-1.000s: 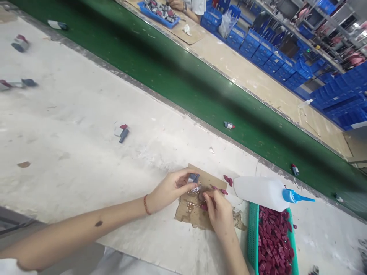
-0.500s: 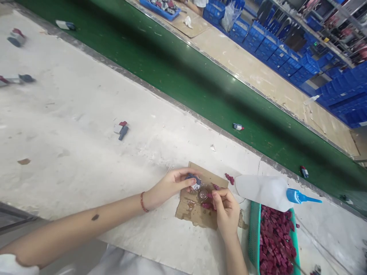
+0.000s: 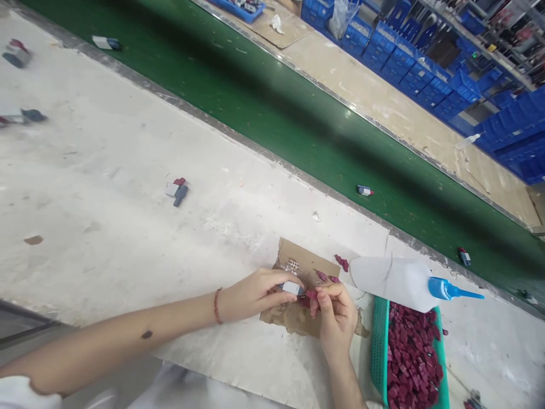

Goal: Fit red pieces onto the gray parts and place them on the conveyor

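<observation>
My left hand pinches a small white and grey plastic part over a glue-stained piece of cardboard. My right hand pinches a small dark red piece and holds it against that part's end. Both hands meet just above the cardboard. A few more red pieces lie on and beside the cardboard. A white squeeze bottle with a blue nozzle lies on its side to the right.
A teal basket full of dark red pieces stands at the lower right. An assembled part lies on the white table, others at the far left. A green conveyor belt carries small parts. Blue crates line the far side.
Both hands have drawn a little nearer me on the cardboard and come together. The red piece in my right hand now touches the white part. The parts on the belt have drifted right.
</observation>
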{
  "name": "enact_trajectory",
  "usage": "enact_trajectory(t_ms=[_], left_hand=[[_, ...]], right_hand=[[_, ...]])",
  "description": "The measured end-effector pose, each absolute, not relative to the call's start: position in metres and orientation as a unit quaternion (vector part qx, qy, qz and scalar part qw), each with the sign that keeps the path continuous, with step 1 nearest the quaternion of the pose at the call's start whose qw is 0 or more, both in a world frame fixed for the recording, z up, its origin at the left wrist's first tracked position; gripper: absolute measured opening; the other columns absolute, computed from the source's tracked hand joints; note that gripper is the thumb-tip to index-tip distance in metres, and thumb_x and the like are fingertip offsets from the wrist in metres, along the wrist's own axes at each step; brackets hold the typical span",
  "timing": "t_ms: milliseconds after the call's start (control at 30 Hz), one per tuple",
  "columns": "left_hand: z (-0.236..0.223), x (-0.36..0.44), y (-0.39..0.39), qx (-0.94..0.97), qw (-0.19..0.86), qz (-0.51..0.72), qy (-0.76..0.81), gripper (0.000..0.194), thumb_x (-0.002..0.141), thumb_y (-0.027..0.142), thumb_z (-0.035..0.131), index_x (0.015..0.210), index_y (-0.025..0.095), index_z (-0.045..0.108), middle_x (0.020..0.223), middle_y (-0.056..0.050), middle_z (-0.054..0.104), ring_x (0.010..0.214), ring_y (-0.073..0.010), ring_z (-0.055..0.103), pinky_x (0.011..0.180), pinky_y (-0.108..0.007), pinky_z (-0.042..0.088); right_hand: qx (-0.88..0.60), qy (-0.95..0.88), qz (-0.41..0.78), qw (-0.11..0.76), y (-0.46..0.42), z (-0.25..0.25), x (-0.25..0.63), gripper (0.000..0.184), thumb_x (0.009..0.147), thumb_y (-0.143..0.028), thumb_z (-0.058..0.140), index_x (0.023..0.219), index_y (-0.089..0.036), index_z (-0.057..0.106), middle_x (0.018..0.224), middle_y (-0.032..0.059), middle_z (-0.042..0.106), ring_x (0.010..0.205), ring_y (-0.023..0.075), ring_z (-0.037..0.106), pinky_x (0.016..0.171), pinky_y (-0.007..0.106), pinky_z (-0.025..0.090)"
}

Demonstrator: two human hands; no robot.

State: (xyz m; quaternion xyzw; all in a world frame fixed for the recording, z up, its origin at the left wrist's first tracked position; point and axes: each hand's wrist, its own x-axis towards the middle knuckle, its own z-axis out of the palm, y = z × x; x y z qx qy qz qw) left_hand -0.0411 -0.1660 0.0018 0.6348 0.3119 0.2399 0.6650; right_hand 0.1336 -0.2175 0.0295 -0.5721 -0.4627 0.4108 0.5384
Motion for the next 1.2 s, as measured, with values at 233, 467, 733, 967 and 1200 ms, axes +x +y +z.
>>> enact_trajectory(t_ms=[233,467,733,967,1200], left_hand=[[-0.002,-0.042,-0.169,0.715,0.580,0.268,0.284,0.038,0.098,0.045,0.047,0.112,0.017,0.067,0.088,-0.006,0.073,0.067,-0.0162,0.063,0.070,-0.025,0.050],[0.000,-0.042,-0.170,0.724,0.568,0.265,0.287,0.036,0.098,0.046,0.048,0.109,0.017,0.067,0.084,-0.006,0.073,0.067,-0.0167,0.063,0.067,-0.025,0.049],[-0.005,-0.041,-0.172,0.769,0.516,0.260,0.274,0.047,0.100,0.052,0.037,0.107,0.014,0.065,0.094,-0.011,0.074,0.083,-0.0215,0.068,0.074,-0.028,0.049],[-0.004,-0.041,-0.171,0.784,0.507,0.233,0.273,0.050,0.101,0.054,0.029,0.097,0.016,0.062,0.073,-0.005,0.068,0.063,-0.0176,0.062,0.059,-0.026,0.042],[-0.005,-0.039,-0.169,0.793,0.500,0.256,0.237,0.051,0.101,0.056,0.026,0.089,0.019,0.059,0.067,-0.003,0.062,0.060,-0.0167,0.058,0.056,-0.025,0.038]], right_hand=[[-0.571,-0.485,0.422,0.510,-0.222,0.029,0.129,0.034,0.093,-0.046,0.063,0.071,-0.020,0.057,0.052,-0.0043,0.054,0.042,0.0105,0.049,0.042,0.021,0.043],[-0.584,-0.502,0.412,0.487,-0.224,0.023,0.131,0.034,0.094,-0.045,0.060,0.072,-0.020,0.057,0.053,-0.0039,0.054,0.044,0.0110,0.049,0.043,0.021,0.042],[-0.600,-0.511,0.415,0.455,-0.230,0.019,0.127,0.034,0.096,-0.043,0.057,0.072,-0.020,0.055,0.056,-0.0034,0.054,0.047,0.0112,0.048,0.045,0.021,0.039],[-0.594,-0.620,0.333,0.391,-0.225,0.024,0.130,0.035,0.104,-0.039,0.041,0.076,-0.022,0.053,0.064,-0.0015,0.057,0.054,0.0142,0.053,0.051,0.025,0.040],[-0.522,-0.761,0.206,0.325,-0.221,0.026,0.137,0.040,0.107,-0.027,0.027,0.071,-0.023,0.045,0.061,-0.0012,0.049,0.054,0.0159,0.050,0.050,0.027,0.034]])
